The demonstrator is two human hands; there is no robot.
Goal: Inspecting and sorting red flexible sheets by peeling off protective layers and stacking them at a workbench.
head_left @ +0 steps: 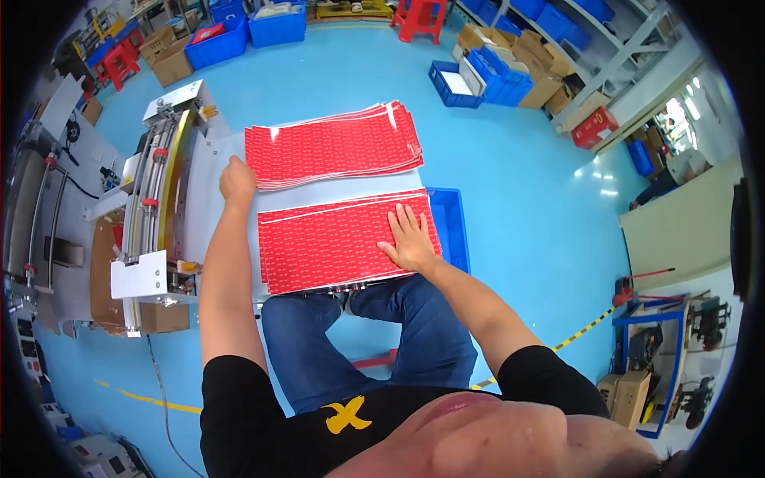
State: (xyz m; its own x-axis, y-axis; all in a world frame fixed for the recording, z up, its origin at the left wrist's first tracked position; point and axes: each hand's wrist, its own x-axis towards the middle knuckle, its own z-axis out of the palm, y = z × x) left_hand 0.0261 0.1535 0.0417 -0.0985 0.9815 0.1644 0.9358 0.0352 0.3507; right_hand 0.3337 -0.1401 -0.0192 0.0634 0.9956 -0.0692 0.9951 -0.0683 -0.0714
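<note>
Two stacks of glossy red printed sheets with white edges lie on a pale worktop in front of me. My right hand (pixel 411 240) rests flat on the right part of the near stack (pixel 327 247), its fingers spread. At the left edge of the far stack (pixel 331 147) is my left hand (pixel 237 182), its fingers curled closed against the sheets' side. Whether a sheet is pinched there is hidden. The far stack's sheets are slightly fanned and lift at their right corners. A strip of bare worktop (pixel 343 191) separates the two stacks.
A roller machine (pixel 155 191) stands left of the worktop. Beneath the right side sits a blue bin (pixel 452 231). Farther off are blue crates (pixel 454 86), cardboard boxes (pixel 535 68), a red stool (pixel 419 20) and a blue tool rack (pixel 649 319) at the right.
</note>
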